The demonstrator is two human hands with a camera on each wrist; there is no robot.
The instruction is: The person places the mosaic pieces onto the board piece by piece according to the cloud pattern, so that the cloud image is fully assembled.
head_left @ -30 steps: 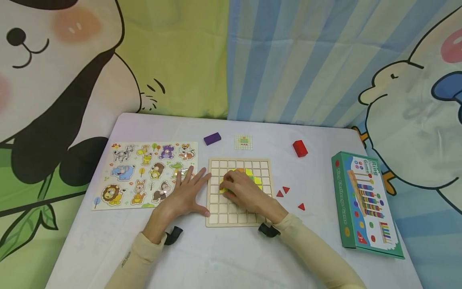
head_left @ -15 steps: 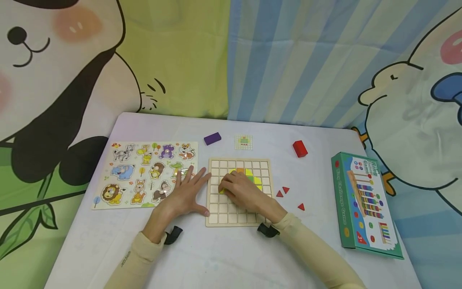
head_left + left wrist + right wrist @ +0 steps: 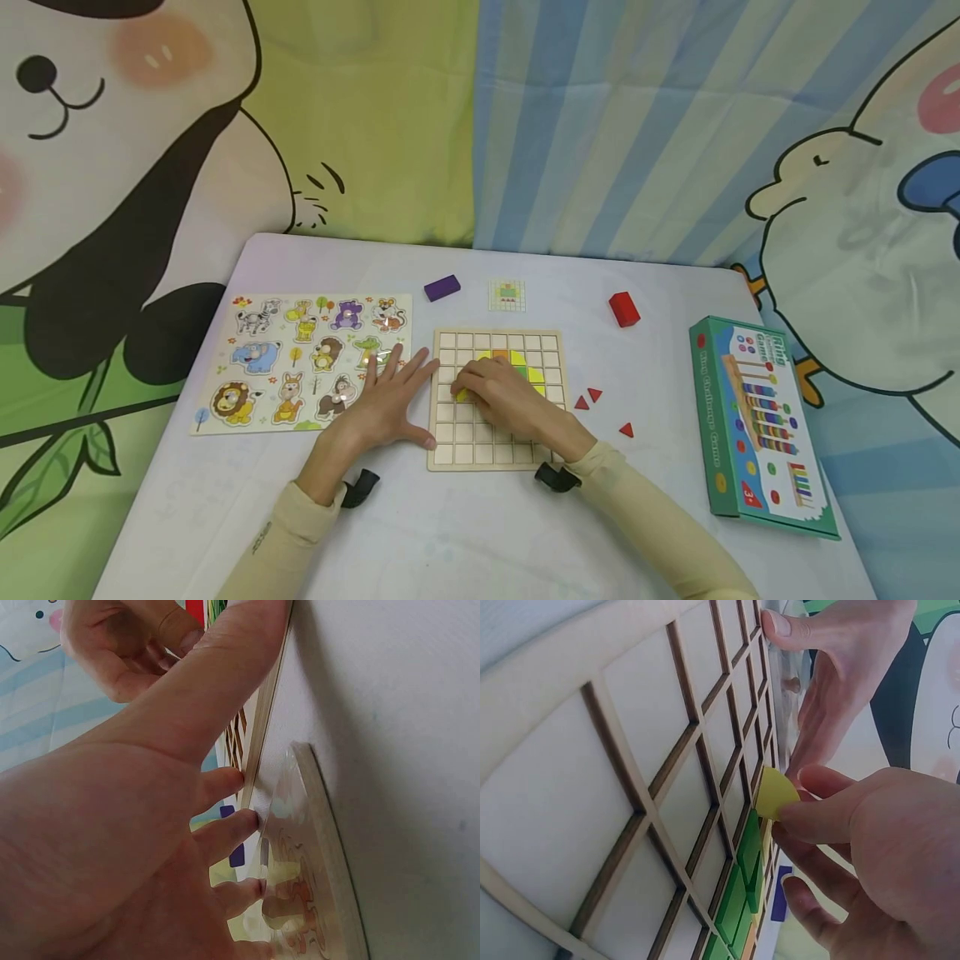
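Note:
My right hand (image 3: 501,397) is over the wooden grid board (image 3: 454,457). Its thumb and fingers pinch a yellow quarter-circle piece (image 3: 775,796), which is at the grid in the right wrist view. Beside that piece, green pieces (image 3: 735,896) fill some squares, and an orange piece (image 3: 500,355) and more yellow ones show near the top. My left hand (image 3: 384,410) lies with fingers spread at the board's left side, its thumb against the board's edge. Part of the board's pattern is hidden under the right hand.
An animal puzzle board (image 3: 258,386) lies at left, partly beneath the left fingers. Behind the grid are a purple block (image 3: 442,288) and a pattern card (image 3: 507,296). To the right are a red block (image 3: 624,309), red triangles (image 3: 582,403) and a green game box (image 3: 765,429).
My right hand has shifted slightly to the left over the board, keeping the yellow piece in its fingers. The left hand has stayed put.

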